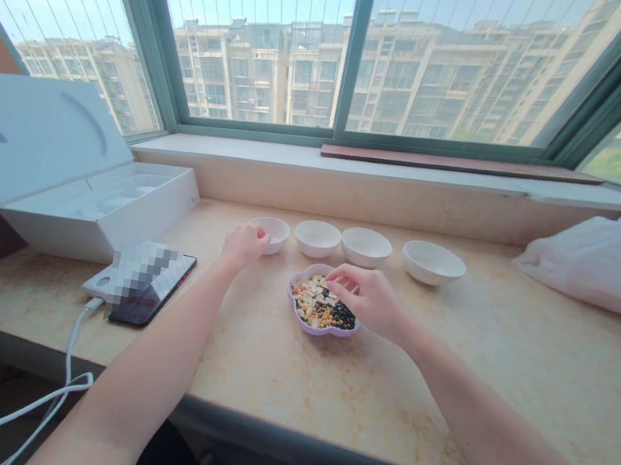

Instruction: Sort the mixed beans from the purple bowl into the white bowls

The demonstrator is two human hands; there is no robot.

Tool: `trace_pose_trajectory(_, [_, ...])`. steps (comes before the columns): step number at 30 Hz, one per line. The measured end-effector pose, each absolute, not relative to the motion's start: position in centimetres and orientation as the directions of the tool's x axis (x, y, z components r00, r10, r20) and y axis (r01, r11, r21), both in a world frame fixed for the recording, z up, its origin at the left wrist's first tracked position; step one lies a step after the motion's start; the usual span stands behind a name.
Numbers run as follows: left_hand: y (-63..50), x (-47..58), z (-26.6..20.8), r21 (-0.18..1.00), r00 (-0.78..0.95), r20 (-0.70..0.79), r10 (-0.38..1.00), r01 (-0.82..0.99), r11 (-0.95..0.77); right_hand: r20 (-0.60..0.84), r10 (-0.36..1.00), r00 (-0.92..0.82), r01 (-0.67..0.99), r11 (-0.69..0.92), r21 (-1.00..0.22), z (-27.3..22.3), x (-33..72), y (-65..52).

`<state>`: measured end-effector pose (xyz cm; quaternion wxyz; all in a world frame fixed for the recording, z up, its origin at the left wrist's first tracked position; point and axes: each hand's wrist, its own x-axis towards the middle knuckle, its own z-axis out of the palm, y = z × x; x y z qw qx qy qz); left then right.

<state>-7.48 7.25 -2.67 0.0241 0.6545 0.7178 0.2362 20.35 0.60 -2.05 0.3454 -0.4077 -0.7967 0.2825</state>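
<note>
Curling over the mixed grains (312, 301) in the purple dish (323, 332), set on the tabletop (273, 385), it's the right hand (370, 294), any pinch unclear! The left hand (243, 243) folds at the leftmost white bowl (278, 238), grip hidden.

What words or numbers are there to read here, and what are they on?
None can be read.
Bag: small pinkish mark, too blurred to tell if it's writing.
Phone and white gadget: partly covered by blurry squares, so any writing under them is hidden.
Purple bowl: no writing shows.
</note>
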Motion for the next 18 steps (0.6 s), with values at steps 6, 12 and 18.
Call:
trace_pose_trajectory(6, [7.0, -7.3, -2.5, 0.334, -0.150, 0.278, 0.949, 0.941, 0.051, 0.305, 0.851, -0.427, 0.577, 0.516, -0.633, -1.9, 20.6, 0.9])
trace_pose_trajectory(12, [7.1, -7.3, -2.5, 0.341, -0.152, 0.365, 0.919, 0.940, 0.021, 0.322, 0.869, -0.376, 0.615, 0.494, -0.615, -1.5, 21.0, 1.3])
trace_pose_trajectory(18, [6.1, -6.3, -1.8, 0.325, 0.019, 0.525, 0.851, 0.919, -0.221, 0.305, 0.867, -0.394, 0.611, 0.495, -0.617, -1.0, 21.5, 1.4])
